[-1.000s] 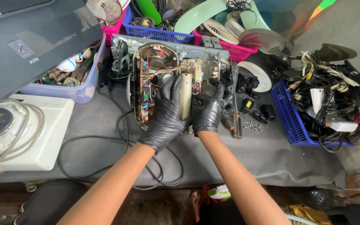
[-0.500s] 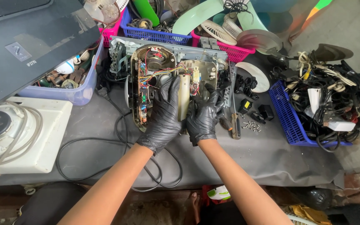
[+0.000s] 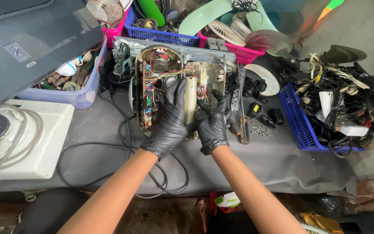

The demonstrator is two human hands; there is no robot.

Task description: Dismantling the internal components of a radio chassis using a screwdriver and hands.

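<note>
Centre frame, on the grey-covered worktop (image 3: 282, 169), lies the big piece: an opened appliance chassis (image 3: 169, 82), inner side up, its brown circuit board (image 3: 148, 86) and a tangle of coloured wires (image 3: 169, 71) bared, and both black-gloved hands are on it. By the look of things this is the teardown stage, with the casing already off and the inner parts being worked loose; a judgement only, but the next move seems to call for a firm hold on the frame while the beige upright part (image 3: 190, 102) is freed without snagging those wires. The left hand (image 3: 169, 119) lies flat and fairly spread across the lower middle of the chassis, fingers fanned upward against the board's edge, pressing rather than gripping. The right hand (image 3: 212, 123), just beside it and touching the same beige part, is half curled, its fingertips bent in toward the metal bracket (image 3: 211, 78); whether they pinch anything small I cannot tell. Right of that hand, a screwdriver (image 3: 242, 125) rests on the worktop, and further right a little scatter of loose screws (image 3: 260, 129).
</note>
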